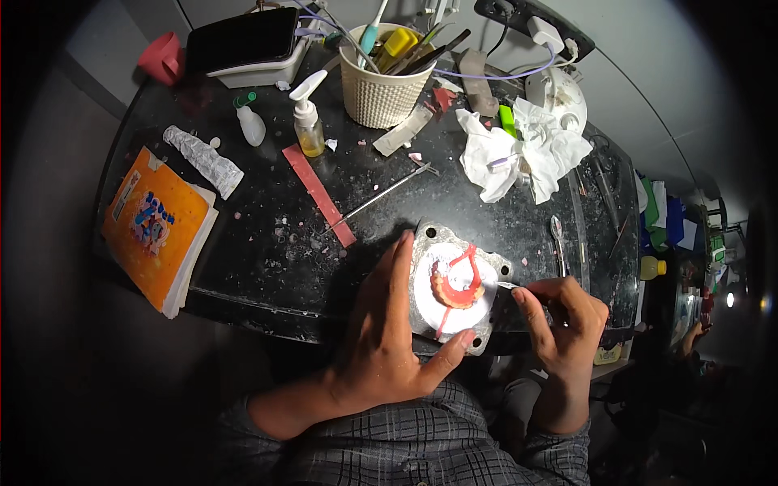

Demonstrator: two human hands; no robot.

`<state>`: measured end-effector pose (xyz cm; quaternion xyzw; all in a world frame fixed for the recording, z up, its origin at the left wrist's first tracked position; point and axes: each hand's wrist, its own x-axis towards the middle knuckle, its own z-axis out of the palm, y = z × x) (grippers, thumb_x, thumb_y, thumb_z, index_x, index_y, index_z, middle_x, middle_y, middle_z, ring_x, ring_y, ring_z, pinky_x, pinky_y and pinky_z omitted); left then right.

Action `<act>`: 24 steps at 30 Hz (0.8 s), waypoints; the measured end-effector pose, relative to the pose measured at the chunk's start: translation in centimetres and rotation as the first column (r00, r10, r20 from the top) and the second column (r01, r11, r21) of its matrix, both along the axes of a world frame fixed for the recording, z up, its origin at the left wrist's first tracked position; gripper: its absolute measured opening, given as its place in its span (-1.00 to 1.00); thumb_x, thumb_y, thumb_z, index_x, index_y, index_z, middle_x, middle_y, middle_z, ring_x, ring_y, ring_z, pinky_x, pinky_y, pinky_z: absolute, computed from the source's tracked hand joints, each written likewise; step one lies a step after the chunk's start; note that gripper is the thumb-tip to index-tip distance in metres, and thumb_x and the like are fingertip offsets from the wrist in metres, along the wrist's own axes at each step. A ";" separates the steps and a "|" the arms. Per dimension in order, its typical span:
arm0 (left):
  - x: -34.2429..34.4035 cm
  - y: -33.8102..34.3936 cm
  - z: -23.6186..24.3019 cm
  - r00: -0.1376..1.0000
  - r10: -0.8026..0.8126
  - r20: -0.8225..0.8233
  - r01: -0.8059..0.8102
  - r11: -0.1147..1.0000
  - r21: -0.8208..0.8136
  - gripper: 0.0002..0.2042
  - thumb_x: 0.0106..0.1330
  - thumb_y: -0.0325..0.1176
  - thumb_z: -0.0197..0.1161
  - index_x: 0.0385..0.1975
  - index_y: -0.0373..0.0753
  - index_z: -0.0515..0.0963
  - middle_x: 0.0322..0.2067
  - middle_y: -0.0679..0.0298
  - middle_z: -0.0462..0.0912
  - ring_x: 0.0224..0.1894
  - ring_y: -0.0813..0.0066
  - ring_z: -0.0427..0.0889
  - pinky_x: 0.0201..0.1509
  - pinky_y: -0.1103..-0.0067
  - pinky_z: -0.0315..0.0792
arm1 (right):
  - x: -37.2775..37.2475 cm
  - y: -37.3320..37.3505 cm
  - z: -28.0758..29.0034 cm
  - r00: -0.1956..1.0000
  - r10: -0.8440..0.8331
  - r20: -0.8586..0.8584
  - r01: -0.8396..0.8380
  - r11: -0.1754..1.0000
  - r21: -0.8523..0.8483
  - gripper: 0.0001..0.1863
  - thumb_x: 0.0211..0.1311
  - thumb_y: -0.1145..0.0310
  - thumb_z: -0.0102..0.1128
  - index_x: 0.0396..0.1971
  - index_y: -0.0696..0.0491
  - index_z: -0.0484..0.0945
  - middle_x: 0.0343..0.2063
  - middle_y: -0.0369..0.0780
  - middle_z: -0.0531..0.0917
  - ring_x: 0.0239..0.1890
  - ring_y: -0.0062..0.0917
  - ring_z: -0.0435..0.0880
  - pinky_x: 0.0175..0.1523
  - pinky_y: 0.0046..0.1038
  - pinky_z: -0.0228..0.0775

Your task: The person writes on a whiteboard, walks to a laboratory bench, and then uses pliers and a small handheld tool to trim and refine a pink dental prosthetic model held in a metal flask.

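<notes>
At the near table edge lies a metal denture flask half (447,232) filled with white plaster (427,306). A denture (454,296) with red wax and tooth-coloured parts sits in the plaster. Red wax strips run from it to the rim on two sides. My left hand (387,336) grips the flask by its left side, index finger along the edge and thumb on the near corner. My right hand (566,324) is closed, pinching a small thin tool (506,285) whose tip points at the plaster's right side. My fingers hide most of this tool.
Beyond the flask lie a metal carving tool (381,196) and a red wax strip (318,194). A pump bottle (309,130), tool-filled cup (381,99) and crumpled tissue (559,150) stand farther back. An orange book (154,235) rests left; another metal instrument (558,243) lies right.
</notes>
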<state>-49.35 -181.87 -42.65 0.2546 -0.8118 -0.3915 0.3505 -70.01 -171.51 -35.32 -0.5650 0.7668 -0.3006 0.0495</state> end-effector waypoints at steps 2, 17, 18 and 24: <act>-0.3 -1.3 -0.1 0.999 -0.015 -0.049 0.017 0.999 0.044 -0.08 0.26 -0.20 0.48 0.44 -0.68 0.12 0.29 -0.43 0.37 0.34 -0.25 0.47 0.43 0.16 0.37 | 0.0 -1.0 -0.2 0.999 0.048 0.001 -0.048 0.999 0.007 -0.83 0.15 0.52 0.57 -0.43 0.22 0.68 -0.59 -0.12 0.69 -0.60 -0.45 0.69 -0.46 -0.48 0.44; -0.9 -3.3 -1.0 0.998 -0.029 -0.061 0.026 0.999 -0.048 -0.23 0.24 -0.31 0.43 0.36 -0.68 0.28 0.25 -0.41 0.49 0.18 -0.22 0.65 0.24 0.22 0.52 | 0.5 -5.1 -0.1 0.973 0.230 -0.004 -0.227 0.963 0.142 -0.84 0.11 0.45 0.57 -0.49 0.12 0.69 -0.64 -0.17 0.65 -0.65 -0.31 0.67 -0.53 -0.33 0.47; -1.0 -3.3 -1.1 0.997 -0.030 -0.069 0.027 0.999 -0.046 -0.22 0.24 -0.31 0.42 0.37 -0.69 0.27 0.24 -0.41 0.50 0.17 -0.21 0.66 0.23 0.23 0.53 | 0.4 -5.3 0.1 0.973 0.229 -0.002 -0.227 0.963 0.144 -0.84 0.11 0.45 0.57 -0.49 0.12 0.69 -0.64 -0.17 0.65 -0.65 -0.31 0.67 -0.53 -0.33 0.47; -1.0 -3.4 -1.0 0.997 -0.037 -0.072 0.036 0.999 -0.023 -0.18 0.26 -0.29 0.42 0.39 -0.70 0.21 0.21 -0.41 0.52 0.15 -0.18 0.67 0.23 0.24 0.53 | 0.2 -5.8 0.4 0.960 0.280 -0.006 -0.274 0.941 0.199 -0.83 0.10 0.42 0.58 -0.50 0.08 0.68 -0.65 -0.20 0.64 -0.66 -0.32 0.64 -0.55 -0.35 0.43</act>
